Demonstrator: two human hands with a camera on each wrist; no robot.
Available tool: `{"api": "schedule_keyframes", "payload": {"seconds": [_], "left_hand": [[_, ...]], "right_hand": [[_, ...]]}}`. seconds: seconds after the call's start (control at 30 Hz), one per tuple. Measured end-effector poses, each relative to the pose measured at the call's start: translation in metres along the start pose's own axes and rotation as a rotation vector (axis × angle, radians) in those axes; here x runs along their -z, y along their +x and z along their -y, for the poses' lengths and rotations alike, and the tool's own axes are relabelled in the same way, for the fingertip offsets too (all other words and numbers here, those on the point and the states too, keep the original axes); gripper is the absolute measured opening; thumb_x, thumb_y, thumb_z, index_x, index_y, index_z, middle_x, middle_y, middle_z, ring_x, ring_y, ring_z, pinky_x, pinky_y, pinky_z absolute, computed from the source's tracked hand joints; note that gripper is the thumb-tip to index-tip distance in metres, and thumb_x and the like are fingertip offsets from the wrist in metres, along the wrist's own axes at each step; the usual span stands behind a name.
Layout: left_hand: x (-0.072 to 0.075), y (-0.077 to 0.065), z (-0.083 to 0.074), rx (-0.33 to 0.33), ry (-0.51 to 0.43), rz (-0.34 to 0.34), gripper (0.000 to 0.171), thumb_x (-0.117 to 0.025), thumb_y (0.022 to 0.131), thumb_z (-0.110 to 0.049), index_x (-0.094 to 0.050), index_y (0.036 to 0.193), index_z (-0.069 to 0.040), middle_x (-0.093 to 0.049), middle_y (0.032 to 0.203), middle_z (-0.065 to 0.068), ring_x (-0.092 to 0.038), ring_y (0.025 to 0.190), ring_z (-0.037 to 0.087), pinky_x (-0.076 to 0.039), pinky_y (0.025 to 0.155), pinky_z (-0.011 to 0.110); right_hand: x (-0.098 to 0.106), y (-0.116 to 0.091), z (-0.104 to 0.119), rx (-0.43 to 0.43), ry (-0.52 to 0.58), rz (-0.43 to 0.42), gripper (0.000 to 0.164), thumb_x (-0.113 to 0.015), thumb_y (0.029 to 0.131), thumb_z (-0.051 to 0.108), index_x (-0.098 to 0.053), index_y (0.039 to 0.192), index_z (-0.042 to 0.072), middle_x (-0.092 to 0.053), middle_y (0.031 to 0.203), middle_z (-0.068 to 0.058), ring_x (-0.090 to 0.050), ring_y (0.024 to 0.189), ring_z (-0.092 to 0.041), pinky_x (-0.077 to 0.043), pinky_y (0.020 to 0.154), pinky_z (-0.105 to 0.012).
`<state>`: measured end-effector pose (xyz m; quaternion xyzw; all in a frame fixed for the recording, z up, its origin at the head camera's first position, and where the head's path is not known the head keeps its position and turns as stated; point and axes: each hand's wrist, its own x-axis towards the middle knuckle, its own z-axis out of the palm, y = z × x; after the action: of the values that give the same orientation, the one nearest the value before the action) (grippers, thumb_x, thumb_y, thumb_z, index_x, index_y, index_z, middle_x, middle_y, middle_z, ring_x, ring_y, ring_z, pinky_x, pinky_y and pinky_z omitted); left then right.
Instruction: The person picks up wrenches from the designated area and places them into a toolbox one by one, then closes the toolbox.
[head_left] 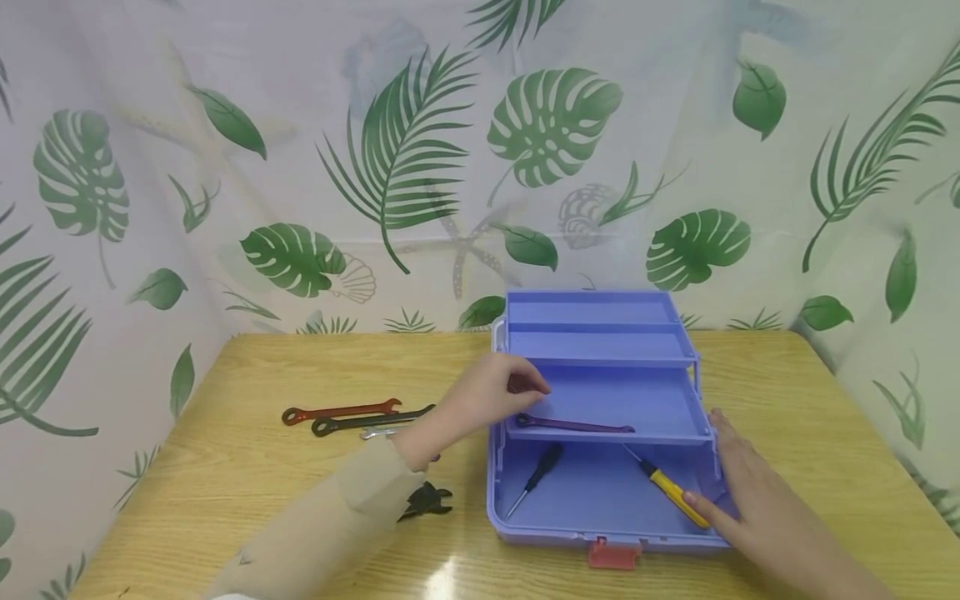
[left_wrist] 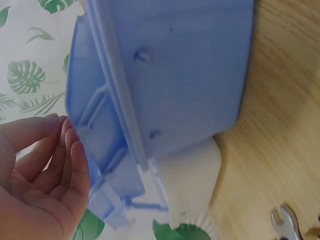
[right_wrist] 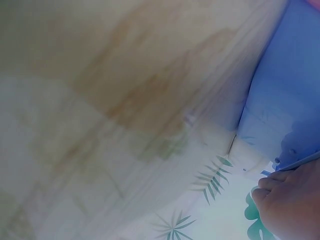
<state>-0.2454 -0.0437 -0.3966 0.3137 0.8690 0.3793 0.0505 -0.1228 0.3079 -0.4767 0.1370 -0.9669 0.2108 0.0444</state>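
A blue-purple toolbox (head_left: 600, 537) stands with its two trays raised in steps. My left hand (head_left: 491, 392) hovers over the left end of the lower tray (head_left: 630, 400), its fingers loosely bent with nothing between them. Just below those fingertips, a purple wrench (head_left: 577, 426) lies along the tray's front edge. My right hand (head_left: 757, 483) holds the toolbox's right wall, thumb over the rim and fingers along the outside. Inside the bottom compartment are a black screwdriver (head_left: 536, 479) and a yellow-handled screwdriver (head_left: 675, 496), the latter close to my right thumb.
Left of the toolbox, a red wrench (head_left: 341, 411), a black wrench (head_left: 367, 421) and a silver wrench (left_wrist: 287, 223) lie on the wooden table (head_left: 247, 467). A dark tool (head_left: 429, 500) is partly hidden by my left sleeve. A red latch (head_left: 613, 554) hangs at the toolbox's front. Leaf-patterned cloth hangs behind.
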Motion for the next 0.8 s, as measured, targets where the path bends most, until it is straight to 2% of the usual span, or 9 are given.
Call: {"api": "schedule_keyframes", "payload": {"seconds": [0.2, 0.43, 0.8], "left_hand": [[0.012, -0.007, 0.005, 0.023, 0.016, -0.03, 0.009, -0.076, 0.097, -0.007, -0.083, 0.103, -0.005, -0.082, 0.101, 0.009, -0.074, 0.09, 0.017, -0.057, 0.081, 0.018], [0.027, -0.017, 0.015, 0.033, -0.005, -0.057, 0.01, -0.075, 0.097, -0.006, -0.082, 0.104, -0.004, -0.082, 0.103, 0.01, -0.073, 0.088, 0.015, -0.058, 0.08, 0.02], [0.06, -0.036, 0.028, 0.098, 0.042, -0.156, 0.013, -0.074, 0.099, -0.01, -0.081, 0.109, -0.006, -0.082, 0.108, 0.01, -0.076, 0.1, 0.025, -0.062, 0.09, 0.039]], "right_hand": [[0.0, 0.0, 0.0, 0.003, 0.006, -0.006, 0.101, -0.066, 0.103, 0.041, -0.001, 0.17, 0.003, -0.017, 0.173, -0.032, -0.027, 0.154, -0.059, -0.022, 0.122, -0.076], [0.001, 0.0, 0.002, -0.017, -0.001, 0.026, 0.103, -0.065, 0.104, 0.044, 0.002, 0.17, 0.002, -0.015, 0.173, -0.033, -0.027, 0.153, -0.06, -0.031, 0.112, -0.082], [0.002, 0.002, 0.001, -0.025, 0.007, 0.037, 0.103, -0.065, 0.104, 0.046, 0.002, 0.17, 0.004, -0.014, 0.174, -0.031, -0.025, 0.155, -0.058, -0.034, 0.109, -0.082]]}}
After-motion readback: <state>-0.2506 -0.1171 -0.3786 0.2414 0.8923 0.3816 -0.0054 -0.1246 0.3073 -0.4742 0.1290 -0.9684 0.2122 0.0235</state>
